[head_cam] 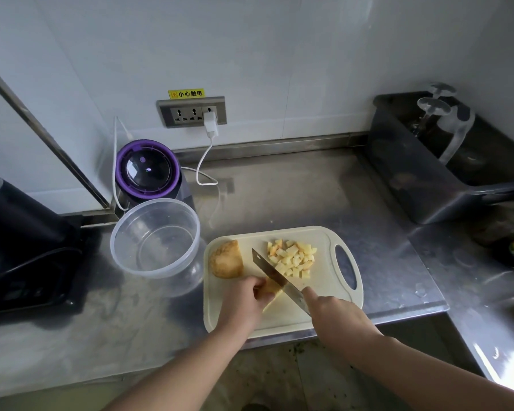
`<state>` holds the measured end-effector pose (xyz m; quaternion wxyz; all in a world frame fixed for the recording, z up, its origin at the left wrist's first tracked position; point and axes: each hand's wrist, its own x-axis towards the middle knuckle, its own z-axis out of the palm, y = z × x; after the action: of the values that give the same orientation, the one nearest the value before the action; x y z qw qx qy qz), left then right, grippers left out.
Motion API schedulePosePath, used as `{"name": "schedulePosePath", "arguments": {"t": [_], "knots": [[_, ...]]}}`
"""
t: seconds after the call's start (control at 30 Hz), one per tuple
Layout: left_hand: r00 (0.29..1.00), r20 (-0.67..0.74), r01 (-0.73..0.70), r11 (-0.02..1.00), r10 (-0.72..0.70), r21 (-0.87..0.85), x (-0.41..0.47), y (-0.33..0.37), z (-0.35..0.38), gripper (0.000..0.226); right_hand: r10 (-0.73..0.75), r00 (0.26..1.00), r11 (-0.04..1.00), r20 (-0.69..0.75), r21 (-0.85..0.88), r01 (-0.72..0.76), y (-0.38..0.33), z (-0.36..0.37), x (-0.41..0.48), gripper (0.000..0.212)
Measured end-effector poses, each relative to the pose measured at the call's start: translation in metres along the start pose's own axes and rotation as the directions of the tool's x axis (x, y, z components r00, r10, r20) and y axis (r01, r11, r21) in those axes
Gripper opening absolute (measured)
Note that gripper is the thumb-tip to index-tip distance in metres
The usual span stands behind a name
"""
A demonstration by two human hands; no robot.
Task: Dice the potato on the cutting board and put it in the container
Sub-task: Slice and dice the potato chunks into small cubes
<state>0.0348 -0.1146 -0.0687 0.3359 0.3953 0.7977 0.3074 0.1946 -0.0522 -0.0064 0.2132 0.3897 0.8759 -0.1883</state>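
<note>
**Cutting the potato into little blocks**

The left hand [251,295] has its fingers curled tight on a potato piece [272,287] on the cutting board [279,318]. The right hand [328,310] grips the knife [275,277], whose blade points up and left. Potato is hard but wet and slippery, so hold it from the top, fingertips tucked back. A big half [226,259] waits nearby. Cubes [293,258] sit in a pile. The container [155,238] on the counter [279,188] looks empty.

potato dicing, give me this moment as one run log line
left hand steadies potato slice | right hand cuts with knife | diced pile on board | container empty
</note>
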Motion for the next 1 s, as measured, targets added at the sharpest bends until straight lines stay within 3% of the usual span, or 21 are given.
{"name": "schedulePosePath", "arguments": {"t": [0.23, 0.4, 0.57, 1.0], "knots": [[1.0, -0.017, -0.001, 0.999, 0.002, 0.041, -0.001, -0.004, 0.0, 0.035, 0.028, 0.999, 0.997, 0.023, 0.069, -0.03, -0.003, 0.008, 0.01, 0.054], [1.0, 0.015, 0.005, 1.0, -0.006, 0.022, 0.001, -0.001, -0.001, 0.033, 0.032, 0.998, 0.993, -0.056, 0.115, -0.026, -0.003, 0.0, 0.0, 0.053], [0.999, 0.034, 0.019, 1.0, -0.018, -0.024, 0.0, 0.0, -0.003, 0.035, 0.03, 0.993, 0.997, -0.111, 0.073, -0.022, -0.002, -0.012, -0.012, 0.056], [0.999, -0.007, 0.034, 0.998, -0.034, -0.05, -0.002, 0.0, -0.001, 0.03, 0.011, 0.996, 1.0, -0.083, 0.025, -0.009, -0.006, -0.004, -0.017, 0.053]]}}
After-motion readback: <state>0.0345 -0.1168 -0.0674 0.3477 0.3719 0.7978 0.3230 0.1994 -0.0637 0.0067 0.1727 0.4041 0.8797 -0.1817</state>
